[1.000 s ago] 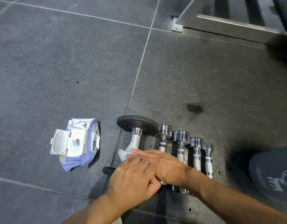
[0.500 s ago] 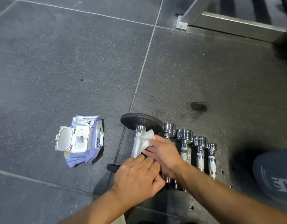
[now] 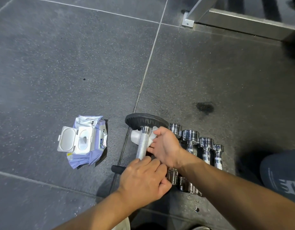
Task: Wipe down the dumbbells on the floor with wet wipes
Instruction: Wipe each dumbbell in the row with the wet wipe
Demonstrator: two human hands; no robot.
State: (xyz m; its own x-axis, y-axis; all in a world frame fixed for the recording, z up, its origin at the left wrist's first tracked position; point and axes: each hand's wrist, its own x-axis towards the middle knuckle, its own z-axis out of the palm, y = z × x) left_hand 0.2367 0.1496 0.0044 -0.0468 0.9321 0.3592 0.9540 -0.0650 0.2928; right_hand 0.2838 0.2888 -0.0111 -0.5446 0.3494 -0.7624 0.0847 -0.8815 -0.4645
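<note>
On my feed the right hand (image 3: 165, 146) has its fingers curled round a white wipe (image 3: 135, 136), pinching it against the top of the handle (image 3: 142, 146) of the big dumbbell (image 3: 144, 135). The wipe is bunched round the bar just under the black plate (image 3: 146, 121) at the far end, with a fold sticking out on the left side. The left hand (image 3: 143, 178) sits at the near end of the same bar, fingers bent over it. I take that as a firm hold, though the knuckles hide the contact itself. Between my two hands a short run of bare knurled metal shows. A dark rounded edge (image 3: 117, 168) pokes out to the left of the left hand, likely the near plate.

Just to the right of the big dumbbell, four chrome dumbbells (image 3: 190, 136) lie side by side on the floor (image 3: 60, 63), getting smaller toward the right. My right wrist and forearm cross over them. The closest of them is just beside the black plate.

To the left, well apart from the weights, a pack of wipes (image 3: 87, 143) lies flat with its hinged lid flipped open to the left. The pack is crumpled.

The floor is dark speckled tile with pale seams, and a dark spot (image 3: 204, 107) marks it beyond the chrome dumbbells. A metal frame (image 3: 243, 22) stands at the top right corner. A knee (image 3: 282, 173) in dark printed cloth shows at the right edge.
</note>
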